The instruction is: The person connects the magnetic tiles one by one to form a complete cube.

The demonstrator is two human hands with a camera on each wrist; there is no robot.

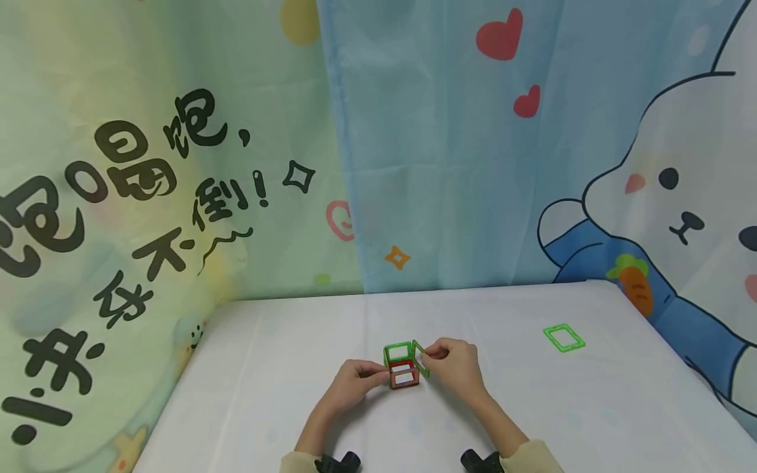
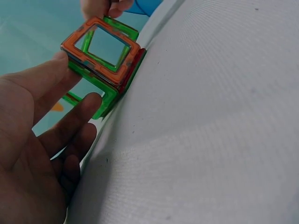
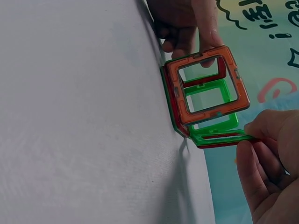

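A small box of see-through magnetic tiles stands on the white table, with an orange tile (image 3: 240,88) on the near side and a green tile (image 1: 397,345) at the back. At the box's left side, my left hand (image 1: 349,387) pinches the edge of a tile between thumb and finger. My right hand (image 1: 458,368) pinches the outer edge of a right-hand green tile (image 3: 219,140), which slants outward like an opened door. In the right wrist view, this tile meets the box at its lower corner. Red edging shows along the base.
One loose green square tile (image 1: 553,340) lies flat on the white table (image 1: 266,368), off to the right. Behind the table hangs a printed curtain (image 1: 414,131) with hearts, writing and a cartoon animal. Dark wrist cameras sit at both cuffs.
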